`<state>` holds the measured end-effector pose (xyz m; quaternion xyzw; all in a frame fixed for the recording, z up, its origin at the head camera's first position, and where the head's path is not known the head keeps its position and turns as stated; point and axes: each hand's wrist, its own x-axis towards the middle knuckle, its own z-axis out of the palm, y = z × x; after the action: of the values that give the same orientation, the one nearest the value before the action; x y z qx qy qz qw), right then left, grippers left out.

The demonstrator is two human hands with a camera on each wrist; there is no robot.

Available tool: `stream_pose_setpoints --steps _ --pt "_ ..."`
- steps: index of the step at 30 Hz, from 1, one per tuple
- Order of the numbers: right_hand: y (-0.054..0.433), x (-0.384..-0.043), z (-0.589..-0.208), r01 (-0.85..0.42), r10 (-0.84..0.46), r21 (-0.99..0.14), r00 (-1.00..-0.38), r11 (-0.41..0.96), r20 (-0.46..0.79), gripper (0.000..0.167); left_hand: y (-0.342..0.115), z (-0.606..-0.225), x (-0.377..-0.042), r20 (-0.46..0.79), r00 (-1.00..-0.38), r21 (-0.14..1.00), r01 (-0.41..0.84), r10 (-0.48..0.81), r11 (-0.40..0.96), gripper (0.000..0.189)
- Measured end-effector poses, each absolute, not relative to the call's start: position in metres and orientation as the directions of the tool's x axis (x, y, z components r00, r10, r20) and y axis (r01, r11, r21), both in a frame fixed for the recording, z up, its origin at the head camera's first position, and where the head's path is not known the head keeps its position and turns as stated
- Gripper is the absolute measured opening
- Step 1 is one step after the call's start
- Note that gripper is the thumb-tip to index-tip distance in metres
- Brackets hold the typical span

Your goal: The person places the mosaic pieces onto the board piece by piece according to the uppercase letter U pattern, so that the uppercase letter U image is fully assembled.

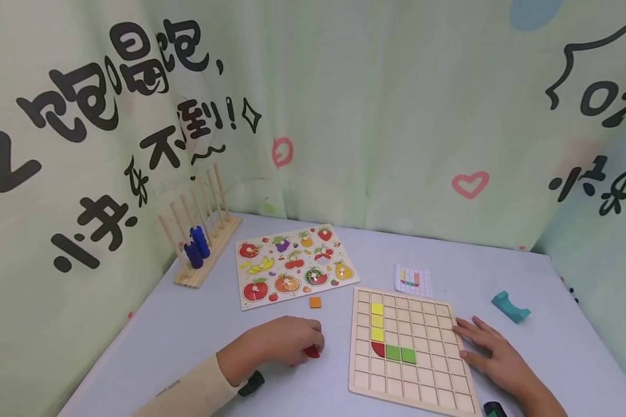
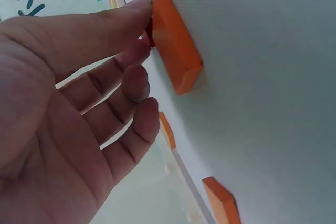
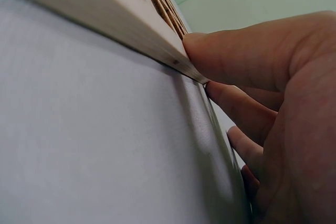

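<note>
My left hand (image 1: 291,340) pinches a small red tile (image 1: 312,351) between thumb and fingertips, left of the board. In the left wrist view an orange tile (image 2: 177,45) stands right at the thumb tip, and only a sliver of the red tile (image 2: 149,33) shows. The wooden grid board (image 1: 438,370) holds a column of yellow tiles (image 1: 377,321), a red rounded corner tile (image 1: 378,349) and two green tiles (image 1: 400,354). My right hand (image 1: 492,354) rests at the board's right edge with fingers extended; its thumb touches the rim (image 3: 157,40) in the right wrist view.
A patterned card (image 1: 413,281) lies behind the board. Nearby are a fruit puzzle (image 1: 299,279), an orange tile (image 1: 315,302) and a teal curved block (image 1: 511,307). A pegged wooden stand (image 1: 216,249) with blue pieces (image 1: 196,248) is at the back left. A curtain (image 1: 365,116) hangs behind the table.
</note>
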<state>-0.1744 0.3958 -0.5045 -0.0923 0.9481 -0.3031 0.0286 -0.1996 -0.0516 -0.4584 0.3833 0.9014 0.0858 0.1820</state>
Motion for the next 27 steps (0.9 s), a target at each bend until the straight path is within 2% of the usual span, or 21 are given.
stream_pose_setpoints --steps 6,18,27 --pt "0.396 -0.175 -0.504 -0.166 -0.198 -0.596 -0.980 0.785 0.013 0.060 -0.049 -0.458 -0.200 -0.253 -0.635 0.284 0.673 0.730 0.683 0.020" --pt "0.393 -0.174 -0.502 -0.147 -0.182 -0.579 -0.983 0.802 -0.003 0.062 -0.046 -0.455 -0.204 -0.188 -0.647 0.245 0.698 0.739 0.673 0.024" --pt "0.393 -0.174 -0.503 -0.148 -0.184 -0.585 -0.983 0.798 -0.002 0.062 -0.031 -0.454 -0.208 -0.117 -0.623 0.205 0.747 0.774 0.632 0.025"
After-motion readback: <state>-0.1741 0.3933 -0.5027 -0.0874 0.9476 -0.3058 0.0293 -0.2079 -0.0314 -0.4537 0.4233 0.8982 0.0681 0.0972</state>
